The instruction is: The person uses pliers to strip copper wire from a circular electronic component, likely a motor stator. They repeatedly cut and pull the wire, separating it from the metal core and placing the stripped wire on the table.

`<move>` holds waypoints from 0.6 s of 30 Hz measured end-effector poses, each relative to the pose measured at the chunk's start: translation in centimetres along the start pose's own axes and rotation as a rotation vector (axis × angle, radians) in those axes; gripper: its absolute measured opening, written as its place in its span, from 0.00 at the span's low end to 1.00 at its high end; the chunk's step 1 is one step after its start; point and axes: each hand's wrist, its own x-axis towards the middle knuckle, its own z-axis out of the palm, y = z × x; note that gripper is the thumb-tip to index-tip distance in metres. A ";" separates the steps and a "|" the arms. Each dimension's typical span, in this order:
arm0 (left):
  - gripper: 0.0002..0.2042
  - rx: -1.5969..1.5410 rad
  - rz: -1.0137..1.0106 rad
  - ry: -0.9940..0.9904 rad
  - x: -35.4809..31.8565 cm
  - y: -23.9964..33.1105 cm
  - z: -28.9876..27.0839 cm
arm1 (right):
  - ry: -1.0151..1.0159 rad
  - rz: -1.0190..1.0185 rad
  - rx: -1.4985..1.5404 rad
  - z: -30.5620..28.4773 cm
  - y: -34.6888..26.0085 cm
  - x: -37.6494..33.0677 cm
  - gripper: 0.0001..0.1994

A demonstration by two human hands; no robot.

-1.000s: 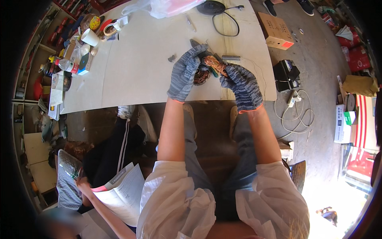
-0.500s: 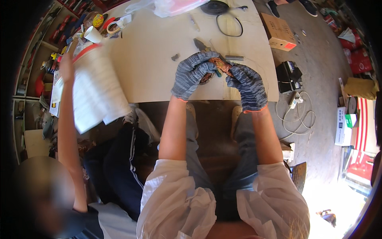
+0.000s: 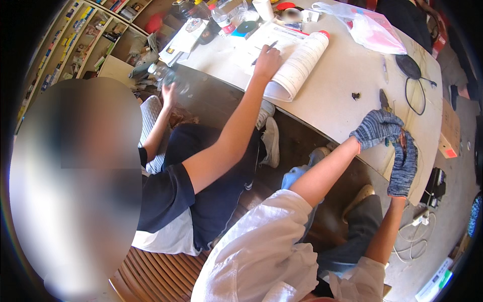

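Both of my hands wear grey knit gloves with orange cuffs, close together over the right part of the table. My left hand (image 3: 377,130) is closed, its fingers bent toward my right hand (image 3: 404,168). Between the fingertips of both hands shows a small part of a copper-coloured wire bundle (image 3: 403,139); the gloves hide most of it. Just beyond my left glove lie pliers (image 3: 385,99) with dark jaws on the tabletop. A small dark scrap (image 3: 355,95) lies to the left of them.
At my left sits a co-worker, a pen (image 3: 272,46) in one hand over an open booklet (image 3: 302,65), a clear plastic bottle (image 3: 168,75) by the other. A black cable (image 3: 414,95), a plastic bag (image 3: 375,32) and a cup (image 3: 262,9) are on the table (image 3: 332,110).
My view has swung left, so my hands appear farther right; they still hold the wire bundle. The co-worker's raised pages now lie on the table, with the pen hand over them.
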 end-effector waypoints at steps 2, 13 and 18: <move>0.10 -0.049 -0.041 -0.019 0.0 0.1 -0.1 | -0.007 -0.041 -0.080 -0.3 -0.1 0.4 0.14; 0.38 0.861 0.126 -0.174 1.2 -0.2 -1.3 | 0.035 0.225 0.284 -0.9 2.5 1.5 0.16; 0.35 1.209 -0.134 -0.369 -0.2 -1.8 -1.7 | 0.024 0.340 0.374 0.3 2.2 1.0 0.12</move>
